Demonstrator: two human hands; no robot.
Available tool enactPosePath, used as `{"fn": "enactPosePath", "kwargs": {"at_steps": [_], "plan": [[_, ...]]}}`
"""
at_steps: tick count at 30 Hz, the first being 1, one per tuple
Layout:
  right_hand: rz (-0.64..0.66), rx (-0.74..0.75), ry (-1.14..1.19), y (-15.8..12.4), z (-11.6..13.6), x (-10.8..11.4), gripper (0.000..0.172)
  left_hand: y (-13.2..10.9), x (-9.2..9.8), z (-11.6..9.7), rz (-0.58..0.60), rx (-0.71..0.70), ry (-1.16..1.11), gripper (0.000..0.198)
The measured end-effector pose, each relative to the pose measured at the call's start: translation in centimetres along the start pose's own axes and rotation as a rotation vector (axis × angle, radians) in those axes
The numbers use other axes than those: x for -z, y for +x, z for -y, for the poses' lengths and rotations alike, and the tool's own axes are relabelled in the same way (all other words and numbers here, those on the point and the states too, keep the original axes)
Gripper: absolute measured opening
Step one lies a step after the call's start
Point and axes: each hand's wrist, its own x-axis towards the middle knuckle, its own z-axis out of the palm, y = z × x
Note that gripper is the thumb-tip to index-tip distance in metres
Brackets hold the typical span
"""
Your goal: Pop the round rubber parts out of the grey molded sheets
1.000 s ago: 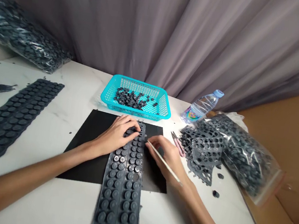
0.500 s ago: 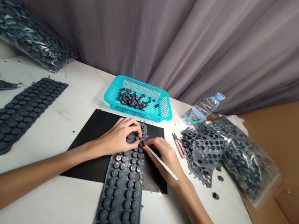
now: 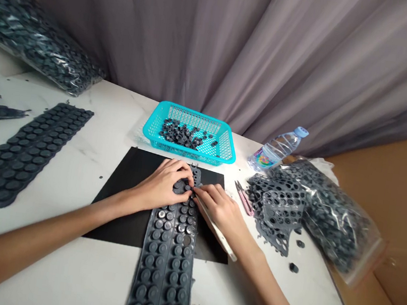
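A dark grey moulded rubber sheet [image 3: 166, 262], with rows of round knobs, runs lengthwise over a black mat [image 3: 112, 220]. My left hand [image 3: 165, 182] is closed on its far part, thumb and fingertips pinching around the knobs. Close against those fingertips, my right hand [image 3: 219, 207] grips a slim white tool [image 3: 220, 237], its back end slanting toward my wrist; its exact kind cannot be made out. The right fingertips touch the sheet's right edge near one knob, and the tool's tip is hidden by them. One round spot in the right-hand rows [image 3: 187, 241] lies flat, without a raised knob.
Behind the mat stands a turquoise basket [image 3: 229, 151] with small dark rubber pieces. To the right are pink-handled snips [image 3: 245, 199], perforated rubber scraps [image 3: 282, 208], a water bottle [image 3: 279, 150] and a filled bag [image 3: 340, 225]. Another knobbed sheet [image 3: 18, 160] and bag [image 3: 42, 38] lie left.
My right hand has shifted slightly up and left, closer to my left fingertips, and the white tool's back end has swung lower. The left hand holds nearly the same place.
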Motion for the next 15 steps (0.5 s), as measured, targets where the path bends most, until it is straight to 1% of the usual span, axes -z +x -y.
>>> {"fn": "enactPosePath", "kwargs": {"at_steps": [2, 4, 7, 9, 11, 12, 13, 15], "plan": [[0.009, 0.045, -0.084, -0.1, 0.2, -0.4, 0.026, 0.0, 0.0, 0.0, 0.007, 0.003, -0.005, 0.014], [0.018, 0.052, -0.116, 0.0, 0.5, -0.8, 0.025, 0.1, -0.1, 0.1, 0.014, 0.012, -0.01, 0.016], [-0.031, -0.022, -0.076, 0.4, 1.0, -1.1, 0.027, 0.1, -0.1, 0.2, 0.035, 0.043, -0.021, 0.016], [-0.151, -0.153, -0.022, 0.5, 0.6, -0.8, 0.03, 0.1, -0.1, 0.2, 0.053, 0.059, -0.027, 0.015], [-0.293, -0.347, 0.001, 0.2, -0.7, -0.1, 0.032, 0.1, 0.0, 0.2, 0.066, 0.064, -0.029, 0.015], [-0.336, -0.451, -0.009, -0.3, -1.7, 0.4, 0.032, 0.1, 0.0, 0.2, 0.071, 0.062, -0.03, 0.015], [-0.324, -0.515, -0.038, -1.0, -2.8, 0.9, 0.032, 0.0, 0.1, 0.3, 0.075, 0.057, -0.032, 0.015], [-0.252, -0.578, -0.118, -2.7, -5.2, 1.9, 0.034, 0.0, 0.1, 0.3, 0.082, 0.042, -0.038, 0.015]]}}
